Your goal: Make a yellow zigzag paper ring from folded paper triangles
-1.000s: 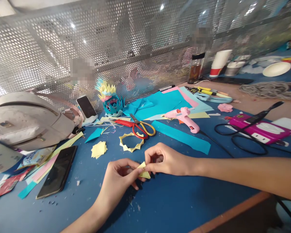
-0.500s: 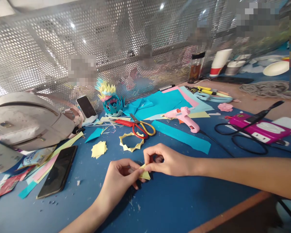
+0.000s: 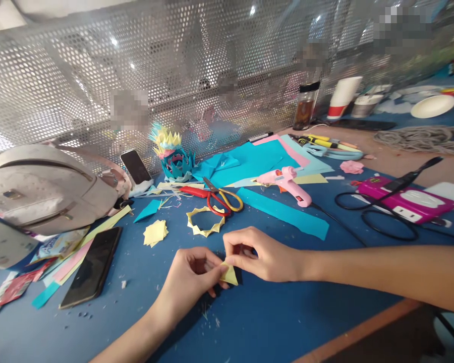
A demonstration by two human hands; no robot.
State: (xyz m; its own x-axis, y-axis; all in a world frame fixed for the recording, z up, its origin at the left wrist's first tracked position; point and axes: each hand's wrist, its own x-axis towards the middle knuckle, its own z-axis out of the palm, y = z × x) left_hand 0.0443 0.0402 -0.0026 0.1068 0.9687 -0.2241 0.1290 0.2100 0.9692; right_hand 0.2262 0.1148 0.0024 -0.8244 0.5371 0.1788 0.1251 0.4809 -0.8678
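A small piece of yellow paper (image 3: 230, 275), folded at least in part, is pinched between my two hands just above the blue table. My left hand (image 3: 196, 272) grips its left side between thumb and fingers. At its upper edge, the thumb and forefinger of my right hand (image 3: 255, 252) close on it. Beyond the hands lies a ring of folded yellow paper points (image 3: 206, 222). To its left rests a stack of small yellow paper squares (image 3: 155, 233). Scissors (image 3: 224, 197) with red and yellow handles lie behind the ring, beside a red-handled cutter (image 3: 194, 191).
A pink glue gun (image 3: 287, 182) lies behind a blue paper strip (image 3: 283, 213). At right is a magenta power strip (image 3: 408, 199) with a black cable. A dark phone (image 3: 93, 267) and beige backpack (image 3: 49, 184) occupy the left. A spiky paper model (image 3: 174, 159) stands at the back.
The yellow paper has shifted slightly right and down, and more of it shows between my hands. Both hands keep their pinch on it. The other things on the table stay put.
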